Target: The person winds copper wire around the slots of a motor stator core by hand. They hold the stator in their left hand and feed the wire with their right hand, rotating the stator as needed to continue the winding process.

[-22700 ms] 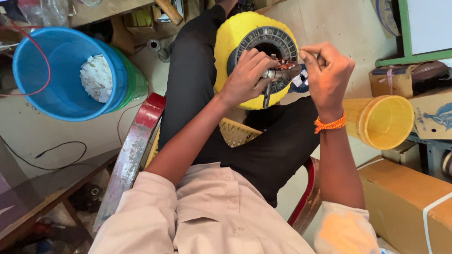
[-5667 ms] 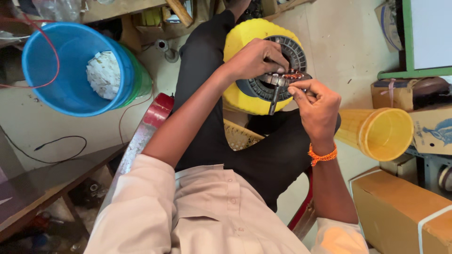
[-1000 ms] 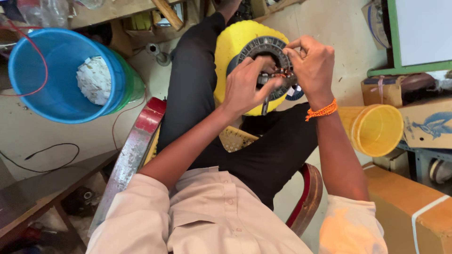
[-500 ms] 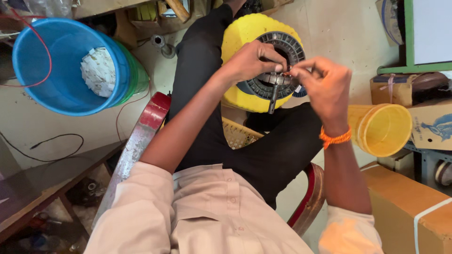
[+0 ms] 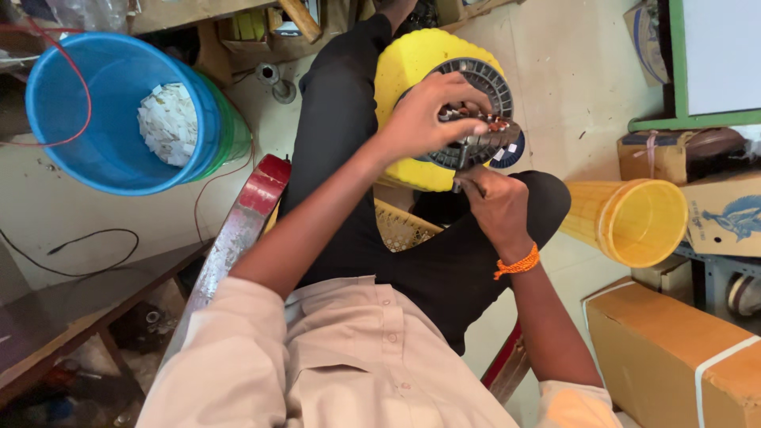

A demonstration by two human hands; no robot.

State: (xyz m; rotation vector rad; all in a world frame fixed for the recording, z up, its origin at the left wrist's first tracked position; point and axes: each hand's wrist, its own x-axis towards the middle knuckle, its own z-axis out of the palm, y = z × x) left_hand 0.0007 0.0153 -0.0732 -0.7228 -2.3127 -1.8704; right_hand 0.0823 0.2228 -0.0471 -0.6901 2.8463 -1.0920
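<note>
A round dark stator with copper windings (image 5: 485, 119) rests in a yellow housing (image 5: 412, 87) on my lap. My left hand (image 5: 428, 119) lies on top of the stator, fingers curled over the windings and gripping it. My right hand (image 5: 491, 206) sits just below the stator's lower rim, closed around a thin dark tool (image 5: 460, 184) whose tip points up toward the rim. An orange thread band circles my right wrist.
A blue bucket (image 5: 87, 135) holding white scraps, nested in a green one, stands at the left. A yellow bin (image 5: 634, 222) lies on its side at the right, by cardboard boxes (image 5: 674, 357). A red chair arm (image 5: 238, 230) is beside my left leg.
My right hand has dropped from beside the stator's top to below its lower rim. My left hand stays on the windings.
</note>
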